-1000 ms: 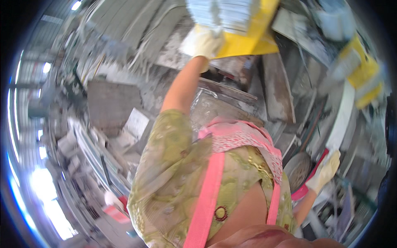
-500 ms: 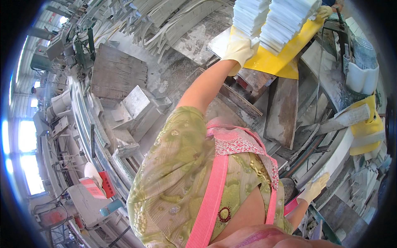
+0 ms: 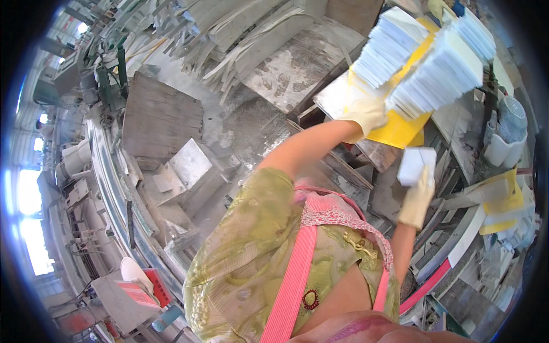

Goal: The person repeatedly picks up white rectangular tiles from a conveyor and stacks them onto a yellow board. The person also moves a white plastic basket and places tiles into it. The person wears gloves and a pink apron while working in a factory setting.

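Note:
My right hand [image 3: 418,197], in a cream glove, is closed on a white tile [image 3: 416,166] with angled corners, held below a yellow sheet [image 3: 400,130]. On that sheet stand stacks of thin white tiles [image 3: 397,43], and another tile stack [image 3: 437,74] leans beside them. My left hand [image 3: 369,116], also gloved, is at the sheet's near left edge, close to the lower end of the stacks. Its fingers are blurred and partly hidden, so its grip cannot be made out.
A co-worker's gloved hand [image 3: 439,8] is at the far end of the stacks. Wooden boards [image 3: 163,114] and a pale block [image 3: 191,163] lie to the left. A blue-and-white container [image 3: 506,134] stands at right, near another yellow sheet [image 3: 503,203]. A curved metal rail [image 3: 108,171] runs along the left.
My right hand has risen from the lower right to below the sheet and now holds a white tile. My left hand has shifted right and lower. The stacks appear further right in view.

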The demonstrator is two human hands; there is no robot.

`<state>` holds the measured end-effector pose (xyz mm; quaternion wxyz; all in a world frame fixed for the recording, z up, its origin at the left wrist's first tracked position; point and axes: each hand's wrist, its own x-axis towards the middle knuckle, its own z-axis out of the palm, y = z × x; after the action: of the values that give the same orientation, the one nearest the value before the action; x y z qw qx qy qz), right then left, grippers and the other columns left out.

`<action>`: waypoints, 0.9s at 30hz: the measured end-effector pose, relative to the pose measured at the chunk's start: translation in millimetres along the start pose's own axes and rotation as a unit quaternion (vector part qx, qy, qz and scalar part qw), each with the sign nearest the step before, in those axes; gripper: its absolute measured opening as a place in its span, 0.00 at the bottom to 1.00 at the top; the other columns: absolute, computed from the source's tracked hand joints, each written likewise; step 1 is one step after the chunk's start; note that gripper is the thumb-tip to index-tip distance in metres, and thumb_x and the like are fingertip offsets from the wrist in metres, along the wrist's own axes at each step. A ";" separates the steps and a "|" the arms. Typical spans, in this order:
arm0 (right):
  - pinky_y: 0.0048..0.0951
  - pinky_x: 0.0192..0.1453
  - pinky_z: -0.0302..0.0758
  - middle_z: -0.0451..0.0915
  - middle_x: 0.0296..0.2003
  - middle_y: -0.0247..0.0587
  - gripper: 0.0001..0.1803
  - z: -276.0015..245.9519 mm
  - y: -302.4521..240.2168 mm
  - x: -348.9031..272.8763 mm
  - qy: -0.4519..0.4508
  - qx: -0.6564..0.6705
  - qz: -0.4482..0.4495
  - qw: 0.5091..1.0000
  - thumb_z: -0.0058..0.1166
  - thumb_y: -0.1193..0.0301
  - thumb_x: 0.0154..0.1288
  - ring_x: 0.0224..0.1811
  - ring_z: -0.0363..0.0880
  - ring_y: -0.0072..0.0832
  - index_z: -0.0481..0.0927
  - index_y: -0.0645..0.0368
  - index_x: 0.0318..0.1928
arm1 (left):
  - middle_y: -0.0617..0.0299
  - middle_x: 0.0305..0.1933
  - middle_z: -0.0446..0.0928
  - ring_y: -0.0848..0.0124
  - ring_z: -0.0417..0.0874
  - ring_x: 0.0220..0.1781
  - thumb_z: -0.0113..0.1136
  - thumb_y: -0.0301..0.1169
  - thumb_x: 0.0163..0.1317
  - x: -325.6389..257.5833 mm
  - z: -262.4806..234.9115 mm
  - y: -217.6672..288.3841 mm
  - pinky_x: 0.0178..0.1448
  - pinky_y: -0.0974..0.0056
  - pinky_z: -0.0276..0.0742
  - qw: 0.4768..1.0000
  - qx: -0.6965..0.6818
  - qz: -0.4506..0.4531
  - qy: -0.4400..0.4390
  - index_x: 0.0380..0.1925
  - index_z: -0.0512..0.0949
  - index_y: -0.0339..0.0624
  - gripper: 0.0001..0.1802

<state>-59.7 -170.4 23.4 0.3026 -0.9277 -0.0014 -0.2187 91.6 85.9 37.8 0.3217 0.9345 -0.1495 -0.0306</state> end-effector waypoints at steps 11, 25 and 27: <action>0.32 0.67 0.70 0.76 0.63 0.45 0.33 148.8 -80.4 62.5 -0.029 0.469 0.192 0.862 0.58 0.57 0.74 0.64 0.73 0.30 0.69 0.66 0.69 | 0.45 0.38 0.86 0.47 0.87 0.43 0.48 0.62 0.69 9.3 -22.3 9.5 0.49 0.49 0.81 0.991 -0.071 -0.068 -0.096 0.37 0.87 0.38 0.36; 0.43 0.78 0.60 0.77 0.66 0.47 0.28 -33.0 83.1 -9.0 -0.073 0.116 0.112 0.984 0.56 0.52 0.73 0.75 0.66 0.46 0.77 0.55 0.66 | 0.55 0.26 0.80 0.60 0.80 0.28 0.60 0.47 0.65 24.5 48.6 -25.2 0.36 0.51 0.77 0.998 0.044 0.025 -0.024 0.31 0.83 0.41 0.19; 0.37 0.75 0.65 0.78 0.64 0.49 0.28 -98.7 136.0 -59.3 0.039 0.077 0.209 0.974 0.55 0.53 0.73 0.70 0.73 0.41 0.79 0.60 0.63 | 0.54 0.20 0.81 0.57 0.81 0.23 0.59 0.54 0.65 42.1 43.8 -36.8 0.31 0.49 0.77 0.988 0.125 0.081 0.036 0.26 0.84 0.42 0.25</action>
<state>-134.9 -329.2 -5.9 0.4122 -0.8722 0.1868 -0.1855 134.6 74.9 -17.6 0.2093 0.9526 -0.2155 0.0485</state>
